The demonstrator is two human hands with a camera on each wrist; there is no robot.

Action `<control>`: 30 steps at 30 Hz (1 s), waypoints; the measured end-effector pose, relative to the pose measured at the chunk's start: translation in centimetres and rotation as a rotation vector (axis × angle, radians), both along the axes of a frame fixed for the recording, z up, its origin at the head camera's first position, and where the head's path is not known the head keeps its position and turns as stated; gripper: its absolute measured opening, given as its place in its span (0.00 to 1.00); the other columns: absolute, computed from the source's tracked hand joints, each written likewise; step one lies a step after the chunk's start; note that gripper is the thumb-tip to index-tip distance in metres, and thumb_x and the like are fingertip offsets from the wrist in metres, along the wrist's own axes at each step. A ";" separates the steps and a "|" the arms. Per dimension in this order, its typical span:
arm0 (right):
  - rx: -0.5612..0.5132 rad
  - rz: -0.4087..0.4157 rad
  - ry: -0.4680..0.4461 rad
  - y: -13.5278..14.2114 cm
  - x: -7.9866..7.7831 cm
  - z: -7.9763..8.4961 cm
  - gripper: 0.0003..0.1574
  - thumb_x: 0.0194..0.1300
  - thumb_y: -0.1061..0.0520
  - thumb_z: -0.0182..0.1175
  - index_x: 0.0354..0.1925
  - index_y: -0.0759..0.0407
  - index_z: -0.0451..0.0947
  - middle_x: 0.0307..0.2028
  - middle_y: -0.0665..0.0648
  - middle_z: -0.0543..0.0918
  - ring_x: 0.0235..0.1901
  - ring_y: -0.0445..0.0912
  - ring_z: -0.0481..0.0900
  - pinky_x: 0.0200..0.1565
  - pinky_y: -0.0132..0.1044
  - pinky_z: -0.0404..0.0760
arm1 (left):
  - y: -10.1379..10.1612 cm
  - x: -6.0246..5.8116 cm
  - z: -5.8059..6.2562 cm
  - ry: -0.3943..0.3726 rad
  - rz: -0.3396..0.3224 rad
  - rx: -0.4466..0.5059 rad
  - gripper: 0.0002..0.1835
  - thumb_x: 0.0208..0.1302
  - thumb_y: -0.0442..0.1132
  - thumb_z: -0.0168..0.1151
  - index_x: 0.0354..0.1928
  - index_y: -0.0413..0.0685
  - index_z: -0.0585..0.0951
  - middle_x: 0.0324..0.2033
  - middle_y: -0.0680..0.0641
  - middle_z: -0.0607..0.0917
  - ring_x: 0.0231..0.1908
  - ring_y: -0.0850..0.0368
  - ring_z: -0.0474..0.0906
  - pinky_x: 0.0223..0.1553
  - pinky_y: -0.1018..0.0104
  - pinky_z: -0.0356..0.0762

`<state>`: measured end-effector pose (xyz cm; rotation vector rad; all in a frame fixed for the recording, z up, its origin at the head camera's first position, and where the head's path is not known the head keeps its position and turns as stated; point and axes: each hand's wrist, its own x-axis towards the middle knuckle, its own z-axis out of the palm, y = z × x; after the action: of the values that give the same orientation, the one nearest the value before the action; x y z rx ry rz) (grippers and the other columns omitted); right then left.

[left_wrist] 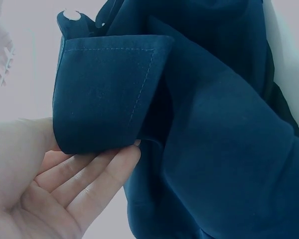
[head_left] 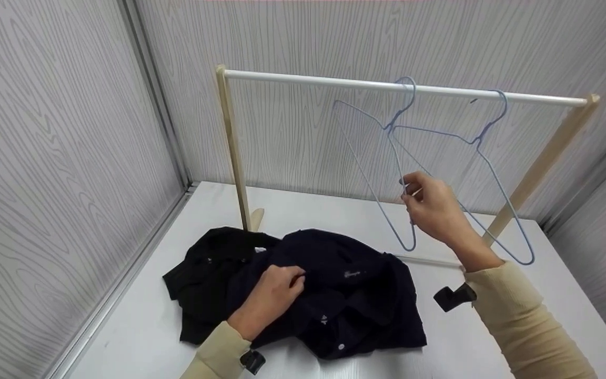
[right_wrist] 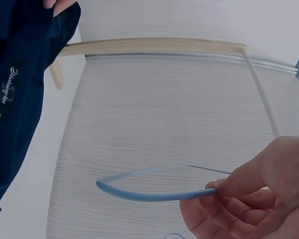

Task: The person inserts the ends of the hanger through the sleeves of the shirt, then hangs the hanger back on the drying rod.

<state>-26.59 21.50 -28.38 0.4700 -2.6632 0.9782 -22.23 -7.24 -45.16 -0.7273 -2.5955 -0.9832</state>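
Two grips seemingly begin hanging: your left hand [head_left: 271,292] pinches the navy shirt [head_left: 329,258], right hand [head_left: 434,205] a hanger [right_wrist: 147,197] likely needing unhooking.

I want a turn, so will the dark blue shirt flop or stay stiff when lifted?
Probably floppy: the dark blue shirt lies in soft folds. Its stitched flap at the left hand may bend less, since the edges look straight. It likely won't roll, lying spread and crumpled.
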 end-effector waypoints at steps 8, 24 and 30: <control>-0.005 -0.012 0.032 0.6 0.2 0.1 0.15 0.60 0.67 0.51 0.47 0.67 0.70 0.35 0.63 0.79 0.31 0.50 0.78 0.26 0.30 0.76 | 0.2 -0.1 -0.3 0.025 0.002 0.006 0.07 0.60 0.35 0.55 0.33 0.46 0.82 0.24 0.53 0.83 0.19 0.71 0.72 0.23 0.78 0.70; 0.025 0.008 0.128 1.5 0.9 -0.6 0.12 0.59 0.67 0.53 0.44 0.66 0.72 0.32 0.61 0.80 0.29 0.48 0.78 0.26 0.26 0.74 | 0.2 -0.2 -0.2 -0.001 0.026 -0.010 0.07 0.61 0.36 0.55 0.34 0.48 0.82 0.26 0.53 0.84 0.23 0.70 0.75 0.25 0.77 0.72; 0.062 0.007 0.144 2.0 1.4 -1.4 0.13 0.59 0.67 0.54 0.44 0.64 0.72 0.32 0.58 0.80 0.29 0.46 0.77 0.26 0.29 0.75 | 0.1 -0.1 -0.1 -0.009 0.021 -0.002 0.07 0.61 0.36 0.54 0.33 0.48 0.82 0.24 0.54 0.83 0.21 0.70 0.74 0.23 0.77 0.71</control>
<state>-25.15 23.46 -29.77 0.5419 -2.5699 0.8323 -22.31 -7.13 -45.23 -0.6965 -2.6064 -0.9808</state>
